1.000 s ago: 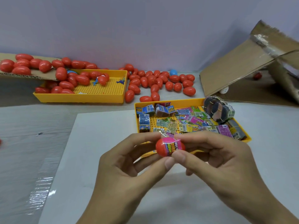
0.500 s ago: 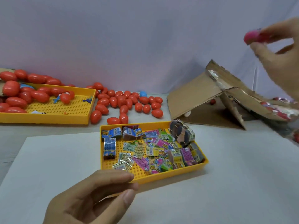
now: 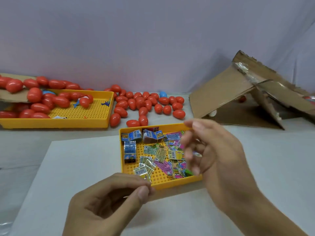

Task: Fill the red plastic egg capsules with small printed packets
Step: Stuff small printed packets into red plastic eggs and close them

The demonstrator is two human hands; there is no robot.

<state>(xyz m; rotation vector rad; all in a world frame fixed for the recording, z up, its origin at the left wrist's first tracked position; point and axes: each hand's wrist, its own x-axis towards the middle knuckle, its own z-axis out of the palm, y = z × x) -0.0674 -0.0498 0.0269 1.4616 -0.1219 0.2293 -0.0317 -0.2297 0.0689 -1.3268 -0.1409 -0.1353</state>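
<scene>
The left hand (image 3: 109,201) hangs low over the white sheet (image 3: 71,167), thumb and forefinger pressed together; whether a clear wrapper edge sits between them I cannot tell. The right hand (image 3: 216,160), blurred, hovers above the near yellow perforated plastic tray (image 3: 121,150) with fingers loosely spread and nothing held. In that tray lie the small printed foil packets (image 3: 158,154): likely very light, thin, crinkly and slick, best pinched by a flat edge and folded small. The glossy red plastic egg capsules (image 3: 144,106) lie loose on the bench (image 3: 20,150) behind, others in the far yellow tray (image 3: 95,123); hard, smooth, prone to roll, so grip one around its middle.
</scene>
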